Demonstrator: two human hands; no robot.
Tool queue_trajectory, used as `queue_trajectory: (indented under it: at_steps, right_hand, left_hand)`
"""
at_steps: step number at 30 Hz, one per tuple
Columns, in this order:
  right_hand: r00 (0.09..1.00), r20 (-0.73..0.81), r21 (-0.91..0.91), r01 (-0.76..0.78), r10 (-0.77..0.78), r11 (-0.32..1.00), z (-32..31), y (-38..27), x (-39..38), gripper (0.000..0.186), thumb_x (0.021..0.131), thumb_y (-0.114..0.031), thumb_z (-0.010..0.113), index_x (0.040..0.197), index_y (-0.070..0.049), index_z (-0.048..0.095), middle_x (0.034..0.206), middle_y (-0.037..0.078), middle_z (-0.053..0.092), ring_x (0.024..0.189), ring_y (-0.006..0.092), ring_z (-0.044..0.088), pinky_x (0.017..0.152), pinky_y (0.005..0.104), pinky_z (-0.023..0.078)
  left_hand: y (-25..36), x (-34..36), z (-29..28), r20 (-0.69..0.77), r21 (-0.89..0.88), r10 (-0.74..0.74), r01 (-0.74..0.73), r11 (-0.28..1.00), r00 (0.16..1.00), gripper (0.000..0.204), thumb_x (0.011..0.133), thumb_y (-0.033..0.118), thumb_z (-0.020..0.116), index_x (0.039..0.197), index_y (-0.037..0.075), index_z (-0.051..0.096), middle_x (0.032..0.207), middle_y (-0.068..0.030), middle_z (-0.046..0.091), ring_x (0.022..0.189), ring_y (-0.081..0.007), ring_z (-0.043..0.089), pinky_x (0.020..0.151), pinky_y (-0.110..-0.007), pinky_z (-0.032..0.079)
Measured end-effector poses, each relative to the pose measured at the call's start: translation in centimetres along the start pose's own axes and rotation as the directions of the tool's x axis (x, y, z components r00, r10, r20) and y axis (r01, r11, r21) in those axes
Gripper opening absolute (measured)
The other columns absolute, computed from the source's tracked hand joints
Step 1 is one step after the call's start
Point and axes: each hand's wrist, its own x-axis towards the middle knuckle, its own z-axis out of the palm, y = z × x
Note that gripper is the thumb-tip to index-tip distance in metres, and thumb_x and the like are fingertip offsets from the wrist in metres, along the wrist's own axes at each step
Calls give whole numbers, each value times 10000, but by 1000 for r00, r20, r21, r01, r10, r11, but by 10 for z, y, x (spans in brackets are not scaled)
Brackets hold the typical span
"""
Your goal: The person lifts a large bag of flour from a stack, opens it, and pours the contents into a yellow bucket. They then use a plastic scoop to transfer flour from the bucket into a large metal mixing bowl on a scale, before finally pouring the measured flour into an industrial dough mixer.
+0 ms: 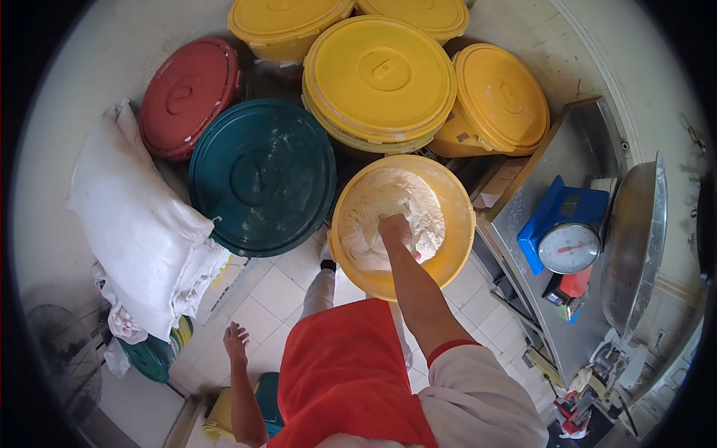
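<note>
A round yellow tub (461, 235) stands in front of me, partly filled with white flour-like powder (373, 196). My right hand (396, 228) reaches down into the tub, its fingers closed at the powder. A pale, powder-coated shape shows just beyond the fingers; its kind cannot be made out. Off to the left, my left hand (236, 340) hangs low above the tiled floor, fingers loosely apart, holding nothing. A red apron (343, 358) covers my front.
Lidded yellow bins (381, 71), a red-lidded bin (183, 101) and a dark green-lidded bin (261, 175) crowd the far side. White sacks (138, 216) are stacked left. On the right, a metal table (515, 216) carries a blue dial scale (567, 224) and a large metal pan (635, 246).
</note>
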Motion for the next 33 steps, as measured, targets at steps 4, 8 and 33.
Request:
queue_trajectory:
  at_steps: [4, 8, 33]
  right_hand:
    - [999, 34, 81, -3, 1, 997, -5, 2, 25, 581, 770, -517, 673, 1131, -64, 642, 1161, 139, 645, 1072, 281, 627, 894, 404, 500]
    - [995, 94, 119, 33, -44, 992, -4, 24, 24, 612, 762, -528, 677, 1157, -64, 620, 1176, 146, 635, 1082, 287, 620, 900, 409, 499]
    - [989, -85, 980, 105, -123, 169, -7, 205, -31, 169, 724, -161, 655, 811, -16, 658, 702, 32, 604, 596, 141, 544, 552, 288, 437]
  left_hand:
    - [-24, -14, -6, -32, 53, -8, 9, 999, 999, 464, 926, 485, 500, 1125, 67, 533, 975, -87, 612, 782, -172, 590, 610, -309, 448]
    - [-53, -35, -1, -33, 49, 26, -25, 998, 999, 434, 942, 446, 503, 1091, 41, 540, 911, -93, 620, 723, -170, 584, 592, -324, 452]
    - [33, 17, 34, 284, 603, 672, -672, 430, 684, 277, 857, 270, 658, 900, -2, 629, 860, -196, 679, 772, -345, 659, 721, -426, 500]
